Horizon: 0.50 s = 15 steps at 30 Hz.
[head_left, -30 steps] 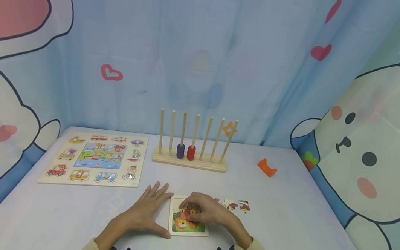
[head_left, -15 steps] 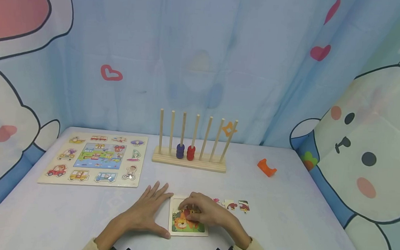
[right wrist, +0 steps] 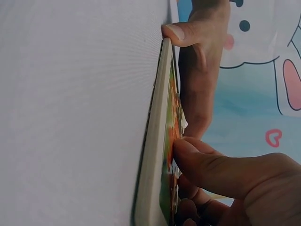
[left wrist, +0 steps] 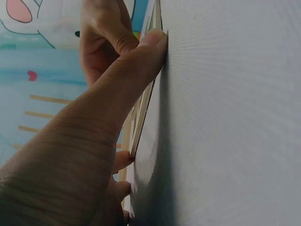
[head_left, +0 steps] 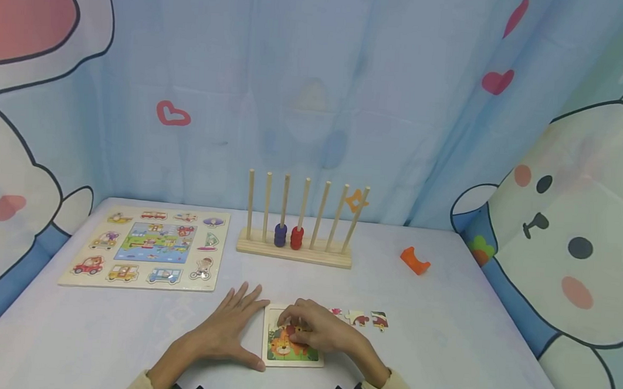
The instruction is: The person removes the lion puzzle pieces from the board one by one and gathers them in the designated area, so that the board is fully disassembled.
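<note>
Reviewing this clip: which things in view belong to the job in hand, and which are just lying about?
Apparently in the job:
- small lion puzzle, under the right hand, edge touched by the left hand
- loose puzzle pieces, probably

Apparently lying about:
- vehicle puzzle board
- wooden peg stand with blue and red beads
- orange curved piece

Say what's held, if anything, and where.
The left hand touches the puzzle at its left corners; whether the right hand pinches anything cannot be told.
</note>
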Motion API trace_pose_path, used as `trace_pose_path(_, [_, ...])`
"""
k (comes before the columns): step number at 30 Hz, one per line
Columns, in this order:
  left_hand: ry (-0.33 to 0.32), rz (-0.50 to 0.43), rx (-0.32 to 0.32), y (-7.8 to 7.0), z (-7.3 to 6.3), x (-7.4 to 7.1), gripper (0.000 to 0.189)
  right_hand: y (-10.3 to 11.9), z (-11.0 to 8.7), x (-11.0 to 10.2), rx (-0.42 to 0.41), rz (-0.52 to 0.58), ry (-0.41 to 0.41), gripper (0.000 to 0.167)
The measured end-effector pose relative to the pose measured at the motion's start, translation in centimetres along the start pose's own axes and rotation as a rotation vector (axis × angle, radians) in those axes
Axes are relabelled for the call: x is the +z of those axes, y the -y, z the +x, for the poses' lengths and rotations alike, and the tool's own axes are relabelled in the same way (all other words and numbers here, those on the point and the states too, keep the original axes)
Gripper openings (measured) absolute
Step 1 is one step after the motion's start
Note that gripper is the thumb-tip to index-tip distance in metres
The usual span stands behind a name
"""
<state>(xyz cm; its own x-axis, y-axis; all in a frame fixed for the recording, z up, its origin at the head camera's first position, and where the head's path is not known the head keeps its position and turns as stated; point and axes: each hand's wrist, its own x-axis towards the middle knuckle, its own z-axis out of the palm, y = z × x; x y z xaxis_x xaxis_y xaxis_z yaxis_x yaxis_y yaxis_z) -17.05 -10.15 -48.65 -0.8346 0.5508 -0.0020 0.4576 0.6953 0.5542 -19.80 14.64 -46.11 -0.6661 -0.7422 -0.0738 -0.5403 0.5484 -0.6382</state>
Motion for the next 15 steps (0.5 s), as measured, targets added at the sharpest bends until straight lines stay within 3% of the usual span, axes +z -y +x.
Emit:
trace_pose_path(5, [0.001,-0.003,0.003,-0.04,-0.02,-0.04,0.113,-0.41,-0.06,0.13,-0.016,0.042,-0.016,0.023])
trace_pose_path(15, [0.005,-0.007,0.000,-0.05,-0.05,-0.10,0.113,-0.96,-0.02,0.05,0.017,0.229,-0.030,0.021])
